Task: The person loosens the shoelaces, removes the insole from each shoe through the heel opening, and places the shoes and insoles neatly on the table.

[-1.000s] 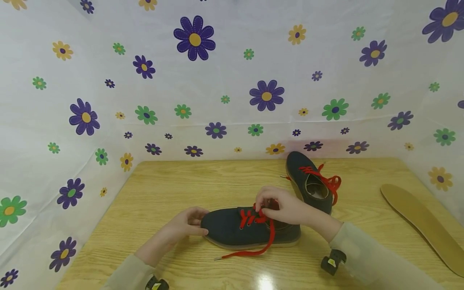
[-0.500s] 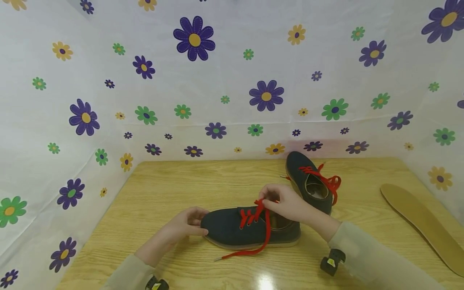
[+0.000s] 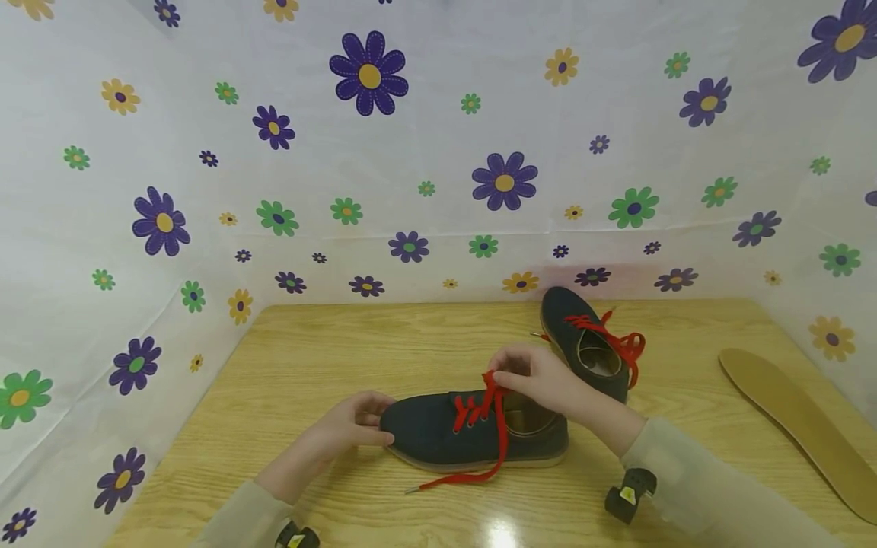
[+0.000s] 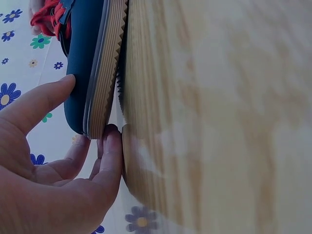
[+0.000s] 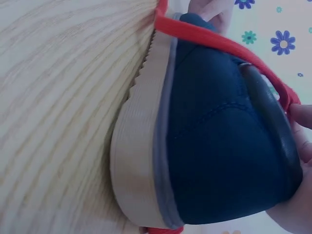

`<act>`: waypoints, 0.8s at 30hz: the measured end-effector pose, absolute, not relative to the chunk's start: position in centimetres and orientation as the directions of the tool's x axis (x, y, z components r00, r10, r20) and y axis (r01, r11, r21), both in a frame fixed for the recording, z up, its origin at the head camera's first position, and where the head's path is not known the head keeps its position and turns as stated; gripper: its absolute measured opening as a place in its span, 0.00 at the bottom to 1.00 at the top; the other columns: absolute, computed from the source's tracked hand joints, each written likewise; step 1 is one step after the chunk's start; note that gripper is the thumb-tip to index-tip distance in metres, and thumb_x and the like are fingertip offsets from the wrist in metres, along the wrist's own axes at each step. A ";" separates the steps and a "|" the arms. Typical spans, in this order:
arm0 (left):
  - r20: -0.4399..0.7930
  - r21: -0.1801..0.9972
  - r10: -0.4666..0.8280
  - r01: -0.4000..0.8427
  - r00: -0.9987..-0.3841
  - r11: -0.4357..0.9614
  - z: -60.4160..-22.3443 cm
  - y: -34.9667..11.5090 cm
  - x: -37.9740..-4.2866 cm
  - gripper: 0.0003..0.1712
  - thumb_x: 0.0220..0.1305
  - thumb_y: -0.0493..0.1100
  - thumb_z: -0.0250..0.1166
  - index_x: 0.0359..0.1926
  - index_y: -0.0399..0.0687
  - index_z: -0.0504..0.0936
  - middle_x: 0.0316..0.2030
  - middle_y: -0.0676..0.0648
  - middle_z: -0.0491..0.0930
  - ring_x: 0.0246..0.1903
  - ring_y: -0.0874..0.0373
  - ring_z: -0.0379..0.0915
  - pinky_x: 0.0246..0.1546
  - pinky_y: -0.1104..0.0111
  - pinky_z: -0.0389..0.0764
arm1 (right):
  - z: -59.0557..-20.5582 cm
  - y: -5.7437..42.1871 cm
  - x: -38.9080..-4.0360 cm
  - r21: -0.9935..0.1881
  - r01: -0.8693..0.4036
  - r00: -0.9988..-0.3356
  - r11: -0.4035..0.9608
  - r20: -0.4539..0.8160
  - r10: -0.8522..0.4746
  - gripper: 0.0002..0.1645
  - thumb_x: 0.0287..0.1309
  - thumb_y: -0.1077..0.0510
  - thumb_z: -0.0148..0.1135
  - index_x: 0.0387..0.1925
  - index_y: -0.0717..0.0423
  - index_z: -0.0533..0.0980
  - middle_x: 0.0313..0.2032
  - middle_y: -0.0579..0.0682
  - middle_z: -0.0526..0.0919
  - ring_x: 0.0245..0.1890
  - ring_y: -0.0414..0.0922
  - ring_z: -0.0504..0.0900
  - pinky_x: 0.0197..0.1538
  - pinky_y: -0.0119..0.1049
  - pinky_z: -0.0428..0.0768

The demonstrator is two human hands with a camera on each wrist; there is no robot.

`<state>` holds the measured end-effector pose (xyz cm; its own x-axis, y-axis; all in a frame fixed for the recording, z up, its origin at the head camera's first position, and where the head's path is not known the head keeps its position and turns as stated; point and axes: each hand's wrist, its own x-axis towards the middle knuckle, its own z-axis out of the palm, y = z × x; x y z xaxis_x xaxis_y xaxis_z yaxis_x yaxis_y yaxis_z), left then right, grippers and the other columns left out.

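Note:
A dark navy shoe (image 3: 425, 430) with a pale ridged sole stands upright on the table, toe to the left. My left hand (image 3: 346, 426) holds its toe; in the left wrist view the thumb (image 4: 61, 91) presses the upper and the fingers (image 4: 111, 151) meet the sole's front edge. Over the shoe's opening, my right hand (image 3: 541, 380) pinches the red shoelace (image 3: 501, 438) between thumb and fingers, pulled up from the top eyelets. One loose end with a metal tip trails on the wood. In the right wrist view the heel (image 5: 219, 165) hides part of the hand.
Behind my right hand stands a matching navy shoe (image 3: 569, 308) with red laces. A tan insole (image 3: 788, 418) lies at the right of the wooden table (image 3: 329, 342). Flower-printed white cloth (image 3: 425, 144) encloses the back and sides.
My right hand has lifted the shoelace slightly up and back from the eyelets, and more of the shoe's opening shows. The left hand and the shoe have stayed put.

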<state>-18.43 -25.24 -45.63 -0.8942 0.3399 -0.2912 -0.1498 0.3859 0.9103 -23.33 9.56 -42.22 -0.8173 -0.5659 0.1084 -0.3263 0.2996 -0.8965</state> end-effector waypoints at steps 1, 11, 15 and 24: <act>-0.290 0.911 0.340 -0.149 -0.895 0.385 -45.6 -25.2 -18.4 0.36 0.65 0.37 0.74 0.71 0.33 0.71 0.62 0.36 0.77 0.53 0.52 0.77 0.55 0.62 0.78 | -42.1 9.5 -23.3 -0.897 -0.320 -0.822 0.305 0.103 -0.560 0.05 0.72 0.66 0.63 0.42 0.65 0.82 0.39 0.55 0.86 0.37 0.37 0.82 0.45 0.30 0.82; -0.284 0.912 0.351 -0.139 -0.892 0.385 -45.6 -25.2 -18.5 0.36 0.65 0.37 0.74 0.70 0.32 0.71 0.62 0.35 0.77 0.53 0.53 0.78 0.56 0.62 0.80 | -41.5 9.2 -23.2 -0.766 -0.527 -0.737 0.368 0.196 -0.647 0.05 0.66 0.65 0.64 0.33 0.55 0.80 0.31 0.45 0.81 0.33 0.37 0.75 0.38 0.32 0.73; -0.281 0.913 0.357 -0.134 -0.891 0.384 -45.7 -25.2 -18.6 0.36 0.65 0.37 0.74 0.70 0.32 0.71 0.63 0.35 0.77 0.53 0.54 0.79 0.57 0.62 0.80 | -41.8 9.1 -23.3 -0.856 -0.423 -0.756 0.298 0.152 -0.636 0.05 0.74 0.63 0.61 0.39 0.61 0.79 0.36 0.46 0.83 0.38 0.36 0.79 0.44 0.30 0.79; -0.286 0.915 0.358 -0.142 -0.889 0.378 -45.6 -25.3 -18.6 0.37 0.66 0.37 0.74 0.71 0.31 0.70 0.64 0.34 0.76 0.54 0.52 0.77 0.56 0.62 0.79 | -42.1 9.5 -23.7 -0.972 -0.192 -0.815 0.137 0.080 -0.574 0.10 0.74 0.64 0.46 0.46 0.66 0.73 0.47 0.50 0.77 0.53 0.44 0.77 0.65 0.48 0.76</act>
